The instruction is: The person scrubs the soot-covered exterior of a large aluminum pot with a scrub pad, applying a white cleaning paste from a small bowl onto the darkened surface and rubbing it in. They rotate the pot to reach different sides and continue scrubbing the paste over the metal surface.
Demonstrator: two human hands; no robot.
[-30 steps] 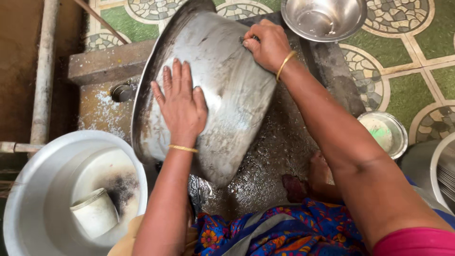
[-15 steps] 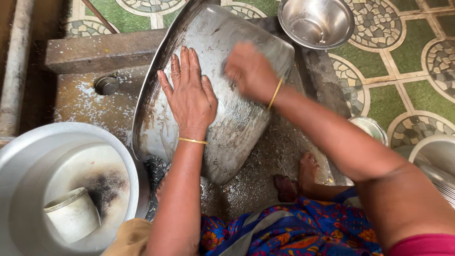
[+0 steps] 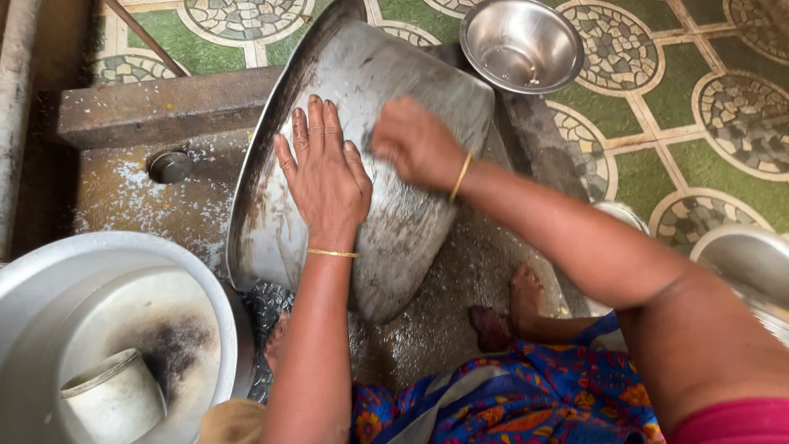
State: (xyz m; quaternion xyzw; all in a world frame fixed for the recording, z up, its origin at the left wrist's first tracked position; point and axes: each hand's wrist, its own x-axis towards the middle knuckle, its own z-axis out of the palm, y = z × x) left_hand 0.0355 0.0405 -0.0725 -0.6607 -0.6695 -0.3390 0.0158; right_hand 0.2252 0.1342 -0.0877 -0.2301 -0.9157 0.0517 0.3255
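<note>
A large dull metal pot (image 3: 411, 238) lies tilted on its side over a wet concrete washing floor. My left hand (image 3: 325, 177) rests flat on its outer wall, fingers spread, with a thin gold bangle at the wrist. My right hand (image 3: 415, 144) is curled into a fist and pressed on the pot's upper part, blurred. Something small and dark (image 3: 369, 141), like a scrubber, shows at its fingertips, and the fingers hide the rest. That wrist also wears a gold bangle.
A small steel bowl (image 3: 522, 41) stands on the patterned tiles at the top. A big white basin (image 3: 115, 247) at lower left holds a white cup (image 3: 115, 399). A drain cap (image 3: 169, 165) sits by the concrete ledge (image 3: 164, 103). Bare feet (image 3: 526, 296) and steel vessels (image 3: 752, 259) are at right.
My right hand slid from the pot's top rim down and left across its wall. My left hand stayed flat on the pot. The view shifted slightly.
</note>
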